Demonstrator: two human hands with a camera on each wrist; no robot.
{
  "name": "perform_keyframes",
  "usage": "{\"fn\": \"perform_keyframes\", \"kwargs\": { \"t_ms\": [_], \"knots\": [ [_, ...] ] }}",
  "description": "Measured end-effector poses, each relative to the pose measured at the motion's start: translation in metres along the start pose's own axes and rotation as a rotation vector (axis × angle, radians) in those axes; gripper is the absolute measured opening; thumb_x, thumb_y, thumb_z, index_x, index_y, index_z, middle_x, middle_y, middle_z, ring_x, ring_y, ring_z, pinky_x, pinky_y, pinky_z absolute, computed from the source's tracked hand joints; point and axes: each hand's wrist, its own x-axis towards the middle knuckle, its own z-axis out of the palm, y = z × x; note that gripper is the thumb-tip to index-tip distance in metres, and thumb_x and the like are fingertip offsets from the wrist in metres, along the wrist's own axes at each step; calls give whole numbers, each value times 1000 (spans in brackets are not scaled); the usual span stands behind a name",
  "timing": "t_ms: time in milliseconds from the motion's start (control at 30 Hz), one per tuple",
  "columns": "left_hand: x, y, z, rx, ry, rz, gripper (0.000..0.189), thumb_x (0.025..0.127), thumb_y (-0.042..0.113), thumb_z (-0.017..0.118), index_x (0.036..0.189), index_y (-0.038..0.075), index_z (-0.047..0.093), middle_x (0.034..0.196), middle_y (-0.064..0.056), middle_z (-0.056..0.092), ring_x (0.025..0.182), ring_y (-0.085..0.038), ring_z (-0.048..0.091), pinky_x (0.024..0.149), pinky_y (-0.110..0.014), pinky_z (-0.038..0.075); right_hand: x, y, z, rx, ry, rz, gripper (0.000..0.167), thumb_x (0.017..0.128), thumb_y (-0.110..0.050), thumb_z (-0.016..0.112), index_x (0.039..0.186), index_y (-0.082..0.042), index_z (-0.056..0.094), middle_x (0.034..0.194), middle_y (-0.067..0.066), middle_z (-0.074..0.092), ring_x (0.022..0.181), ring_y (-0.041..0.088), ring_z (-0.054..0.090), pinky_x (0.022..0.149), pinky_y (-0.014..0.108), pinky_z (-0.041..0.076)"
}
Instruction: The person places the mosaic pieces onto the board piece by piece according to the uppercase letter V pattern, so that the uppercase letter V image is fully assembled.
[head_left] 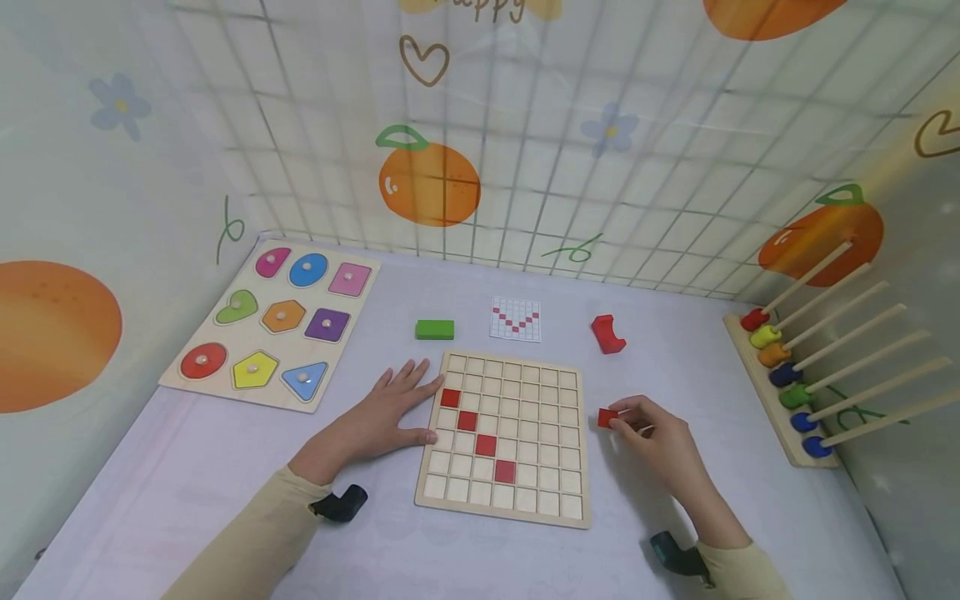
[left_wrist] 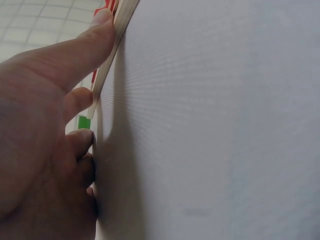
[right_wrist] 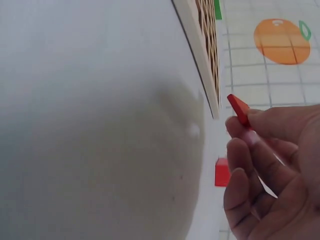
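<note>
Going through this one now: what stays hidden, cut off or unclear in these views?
Head: part of the red tile, covered by the right hand.
Head: the tip of the nearest bead rod, cut off by the right edge.
Head: the lettering, cut by the top edge.
Left wrist: the cells of the grid board, seen edge-on.
Right wrist: part of the red block, hidden behind fingers.

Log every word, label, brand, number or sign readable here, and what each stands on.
"appy", brown letters on the white printed backdrop sheet; the view's top edge cuts it, likely "Happy".
White gridded card with red squares: no text legible.
Nothing else readable.
</note>
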Motion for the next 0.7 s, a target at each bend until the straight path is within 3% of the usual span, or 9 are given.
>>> {"fn": "perform_keyframes", "kwargs": {
  "t_ms": [333,700],
  "knots": [
    [0,-1,1,0,0,-2,89,89,52,74,161,21,32,170,-9,14,157,-32,3,126,-53,2,-4,-15,6,36,-16,-49,23,92,-19,78,114,-17,70,95,-2,73,85,16,64,73,23,56],
    [0,-1,0,-3,-4,2,90,89,53,74,161,21,32,170,-9,13,157,-32,3,126,-53,2,-9,-34,20,59,-82,-46,23,90,-19,79,112,-16,71,88,-4,68,79,15,60,67,22,54]
  ]
}}
